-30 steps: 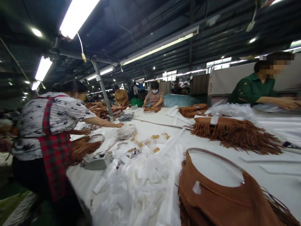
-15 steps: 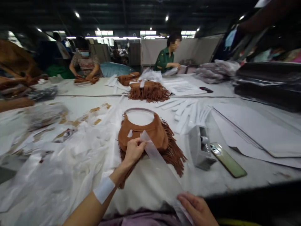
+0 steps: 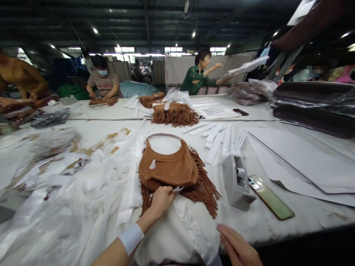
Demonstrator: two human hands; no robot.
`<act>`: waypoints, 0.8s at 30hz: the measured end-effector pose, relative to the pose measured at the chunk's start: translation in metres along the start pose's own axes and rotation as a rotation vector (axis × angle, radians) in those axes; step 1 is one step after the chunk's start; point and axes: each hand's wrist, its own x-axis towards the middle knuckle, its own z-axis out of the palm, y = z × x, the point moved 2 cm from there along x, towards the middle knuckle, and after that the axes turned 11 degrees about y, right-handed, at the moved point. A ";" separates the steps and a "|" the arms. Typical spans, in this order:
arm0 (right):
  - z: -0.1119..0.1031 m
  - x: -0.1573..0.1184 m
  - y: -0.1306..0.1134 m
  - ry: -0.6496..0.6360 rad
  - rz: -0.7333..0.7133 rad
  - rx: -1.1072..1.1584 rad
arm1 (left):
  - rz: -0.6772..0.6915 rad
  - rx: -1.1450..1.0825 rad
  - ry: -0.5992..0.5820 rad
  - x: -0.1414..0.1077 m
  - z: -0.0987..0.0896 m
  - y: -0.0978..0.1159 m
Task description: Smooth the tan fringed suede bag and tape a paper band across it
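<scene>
A brown suede handbag (image 3: pixel 169 168) with long fringe (image 3: pixel 203 184) lies on the white-covered table, its handle loop toward the far side. My left hand (image 3: pixel 161 201) is at the bag's near lower edge, its fingers pinched on the end of a translucent white strip (image 3: pixel 191 225). That strip runs from there down toward me and looks crumpled. A small white tab (image 3: pixel 152 164) shows on the bag's front by the zip. My right hand (image 3: pixel 238 244) is beside the strip's lower end, fingers stretched out, with nothing visible in them. A white band (image 3: pixel 131 238) wraps my left wrist.
To the right stand a grey tape dispenser (image 3: pixel 237 184) and a green phone (image 3: pixel 271 199), with large white sheets (image 3: pixel 302 162) beyond. White strips (image 3: pixel 219 140) fan out behind the dispenser. Crumpled wrapping (image 3: pixel 91 199) covers the left. Another fringed bag (image 3: pixel 174 113) and several co-workers are across the table.
My left hand has moved from the bag's front down to its lower edge, taking the strip's end along. My right hand has let go of the strip. A co-worker across has raised a white sheet-like item.
</scene>
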 end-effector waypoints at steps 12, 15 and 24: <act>0.133 0.062 -0.037 -0.250 -0.416 -0.166 | 0.027 0.496 0.261 -0.055 -0.022 -0.037; 0.133 0.065 -0.036 -0.276 -0.415 -0.224 | -0.007 0.637 0.248 -0.056 -0.009 -0.042; 0.140 0.073 -0.040 -0.318 -0.493 -0.212 | -0.118 0.692 0.044 -0.029 -0.014 -0.042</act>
